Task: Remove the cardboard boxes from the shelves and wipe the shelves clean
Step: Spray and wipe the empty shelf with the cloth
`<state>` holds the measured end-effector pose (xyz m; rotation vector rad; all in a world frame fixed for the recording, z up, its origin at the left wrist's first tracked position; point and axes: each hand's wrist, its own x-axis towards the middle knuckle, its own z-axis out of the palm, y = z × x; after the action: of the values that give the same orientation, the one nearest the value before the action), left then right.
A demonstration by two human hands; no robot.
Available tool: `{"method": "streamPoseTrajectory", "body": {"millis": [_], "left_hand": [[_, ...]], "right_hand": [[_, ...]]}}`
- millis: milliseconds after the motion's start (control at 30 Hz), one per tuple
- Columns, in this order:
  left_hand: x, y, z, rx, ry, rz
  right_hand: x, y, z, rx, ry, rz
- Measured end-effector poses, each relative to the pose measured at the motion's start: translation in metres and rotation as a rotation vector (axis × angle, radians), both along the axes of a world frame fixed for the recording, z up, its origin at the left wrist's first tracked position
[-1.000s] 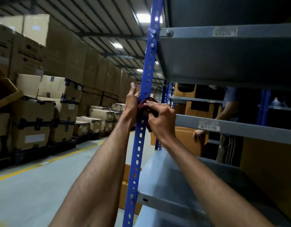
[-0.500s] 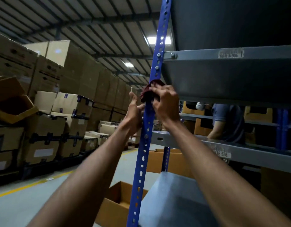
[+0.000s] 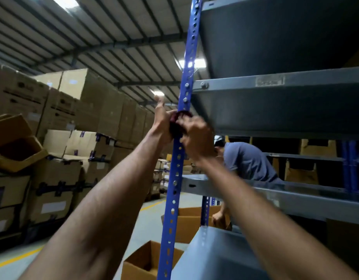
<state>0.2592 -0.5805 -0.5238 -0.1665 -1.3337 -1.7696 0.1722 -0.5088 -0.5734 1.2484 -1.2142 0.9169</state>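
A dark red cloth [image 3: 177, 126] is wrapped around the blue perforated upright [image 3: 184, 93] of the grey metal shelving, just below an upper shelf [image 3: 285, 85]. My right hand [image 3: 196, 136] grips the cloth from the right side of the post. From the left, my left hand [image 3: 162, 122] presses against the cloth and post, fingers pointing up. Grey shelves [image 3: 295, 197] extend to the right. An open cardboard box [image 3: 148, 261] stands on the floor by the post's foot, and another open box [image 3: 191, 221] sits behind it.
A person in a blue shirt [image 3: 245, 162] bends over behind the rack, a hand at the farther box. Tall stacks of cardboard boxes [image 3: 59, 150] line the left side of the aisle. A yellow line [image 3: 18, 257] runs along the grey floor.
Both hands have slid the cloth up the blue post, from the level of the middle shelf to just under the upper shelf. The view has tilted upward.
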Motion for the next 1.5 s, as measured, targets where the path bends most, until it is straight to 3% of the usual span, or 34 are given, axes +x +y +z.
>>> {"method": "streamPoseTrajectory", "body": {"millis": [100,300,433,533,667,767,867,1000,1133,1233,1367,1500], "left_hand": [[-0.005,-0.001,0.007,-0.013,0.023,0.109],[-0.019,-0.010,-0.013,-0.010,0.196,0.106],[-0.024,0.008,-0.001,0.027,0.256,0.096],[-0.042,0.001,0.008,0.120,0.265,0.252],[-0.049,0.016,0.004,0.084,0.355,0.666],[-0.053,0.008,0.005,0.071,0.289,0.773],[-0.056,0.003,0.002,0.048,0.323,0.758],[-0.055,-0.002,0.001,0.010,0.306,0.691],[-0.028,-0.009,-0.015,-0.073,0.248,0.160],[-0.002,-0.014,-0.033,-0.196,0.027,0.061],[0.000,-0.012,-0.053,-0.305,-0.144,0.076],[0.007,-0.018,-0.071,-0.356,-0.191,-0.055]], "right_hand": [[-0.006,0.015,-0.022,0.122,0.127,0.065],[0.016,0.023,0.090,0.157,0.113,-0.139],[0.013,0.026,0.058,0.147,0.118,-0.045],[0.008,0.023,0.069,0.104,0.027,0.095],[0.019,0.010,0.111,-0.139,-0.188,0.173],[0.028,-0.002,0.099,-0.064,0.017,0.050],[0.020,0.003,0.084,-0.105,0.092,0.086],[0.009,0.005,0.056,-0.079,-0.021,0.117],[-0.007,0.009,-0.017,-0.003,-0.060,0.152],[-0.008,0.015,-0.071,0.115,-0.098,0.182],[-0.012,0.032,-0.043,0.268,0.093,0.127],[-0.008,0.036,-0.016,0.026,-0.132,0.134]]}}
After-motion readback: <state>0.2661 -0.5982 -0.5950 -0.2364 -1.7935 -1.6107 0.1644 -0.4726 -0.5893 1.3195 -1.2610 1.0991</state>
